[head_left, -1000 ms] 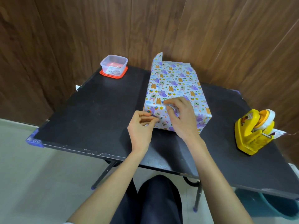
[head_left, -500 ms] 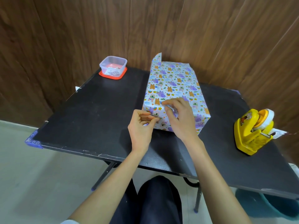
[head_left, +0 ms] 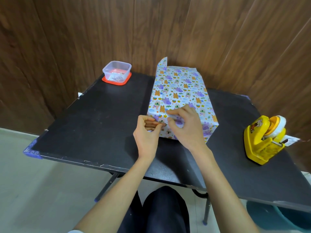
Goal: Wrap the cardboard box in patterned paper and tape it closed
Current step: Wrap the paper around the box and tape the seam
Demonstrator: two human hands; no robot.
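**Ana:** What is closest to you?

**Ben:** Two knees in dark trousers (head_left: 161,212), under the near edge of the flat black table (head_left: 101,118). A blue-green bucket (head_left: 277,214) sits on the floor at 4 o'clock.

**Ana:** And the hands?

**Ben:** Both are at the near end of the long box (head_left: 181,98), which is wrapped in white patterned paper (head_left: 185,84) with purple and orange animals. The left hand (head_left: 147,137) has curled fingers and pinches the patterned paper at the near left corner. The right hand (head_left: 186,130) is curled too. It pinches the paper fold just beside the left hand, with one finger along the top edge.

**Ana:** Where is the box?

**Ben:** It lies flat in the middle of the table, at 12 o'clock. Its long side runs from 6 to 12, with a short end facing me. At the far left corner a paper flap (head_left: 164,62) sticks straight up.

**Ana:** What else is there?

**Ben:** A yellow plastic tape holder (head_left: 262,140) with a white roll sits at 3 o'clock from the box, well apart. A clear plastic tub (head_left: 117,72) on a red lid sits at 10 o'clock. Behind it all is a brown wooden wall (head_left: 84,31).
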